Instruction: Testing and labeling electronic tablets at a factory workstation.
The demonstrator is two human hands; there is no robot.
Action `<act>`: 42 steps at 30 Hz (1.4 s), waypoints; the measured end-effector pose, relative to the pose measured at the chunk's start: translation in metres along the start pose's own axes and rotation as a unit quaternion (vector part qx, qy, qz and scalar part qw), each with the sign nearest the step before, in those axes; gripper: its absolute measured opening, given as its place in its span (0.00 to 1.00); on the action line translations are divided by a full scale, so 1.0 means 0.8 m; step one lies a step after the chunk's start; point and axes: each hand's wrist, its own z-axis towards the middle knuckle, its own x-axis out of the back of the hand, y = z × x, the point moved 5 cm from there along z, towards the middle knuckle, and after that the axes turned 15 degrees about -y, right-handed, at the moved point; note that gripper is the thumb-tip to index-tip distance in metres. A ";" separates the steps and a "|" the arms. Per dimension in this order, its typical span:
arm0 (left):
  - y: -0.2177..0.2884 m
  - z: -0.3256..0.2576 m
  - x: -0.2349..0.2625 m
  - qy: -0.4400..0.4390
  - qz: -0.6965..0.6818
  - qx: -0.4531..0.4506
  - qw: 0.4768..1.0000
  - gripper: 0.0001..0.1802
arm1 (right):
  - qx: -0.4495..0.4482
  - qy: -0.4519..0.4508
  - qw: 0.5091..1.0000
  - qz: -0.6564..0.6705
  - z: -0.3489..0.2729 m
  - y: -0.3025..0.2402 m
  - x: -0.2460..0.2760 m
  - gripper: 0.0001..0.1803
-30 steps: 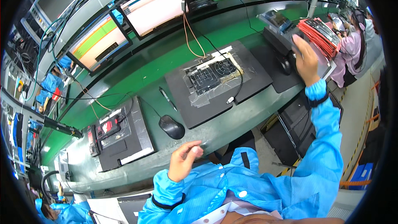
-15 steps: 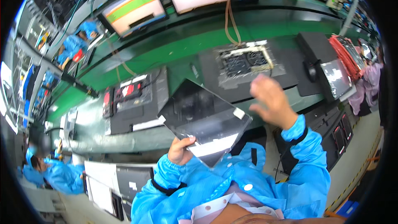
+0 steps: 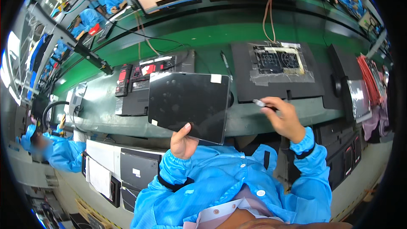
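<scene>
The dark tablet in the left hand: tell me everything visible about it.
The tablet is a flat, glossy black rectangular slab with rounded corners, its surface faintly reflective. A small white sticker sits near its top right edge, another at the lower left corner. It is held up above the green workbench, slightly tilted, by the left hand, thumb on its lower edge. The right hand is apart from it.

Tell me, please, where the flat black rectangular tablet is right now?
In the head view, the flat black tablet is centre-left, held up by the left hand above the green workbench.
</scene>
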 end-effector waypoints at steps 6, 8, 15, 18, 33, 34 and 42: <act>0.000 0.013 0.008 -0.002 -0.026 -0.010 1.000 0.17 | 0.068 0.033 0.996 -0.037 0.042 -0.057 -0.037 0.12; 0.003 0.015 0.007 0.010 -0.014 -0.021 1.000 0.17 | 0.072 0.030 0.996 -0.053 0.047 -0.058 -0.039 0.13; 0.004 0.011 0.002 0.009 -0.003 -0.026 1.000 0.17 | 0.089 0.017 0.993 -0.077 0.048 -0.061 -0.050 0.13; 0.004 0.006 0.008 0.017 0.012 -0.019 1.000 0.17 | 0.080 0.005 0.994 -0.077 0.048 -0.063 -0.054 0.12; -0.015 -0.003 -0.008 0.002 0.051 0.055 0.997 0.20 | 0.083 -0.105 0.981 -0.143 0.032 -0.062 -0.043 0.11; -0.017 -0.002 -0.009 0.003 0.053 0.060 0.997 0.20 | 0.084 -0.106 0.980 -0.143 0.034 -0.062 -0.043 0.11; -0.031 0.028 -0.052 -0.022 0.082 -0.034 0.996 0.20 | 0.013 0.150 0.984 0.097 -0.009 -0.017 -0.072 0.12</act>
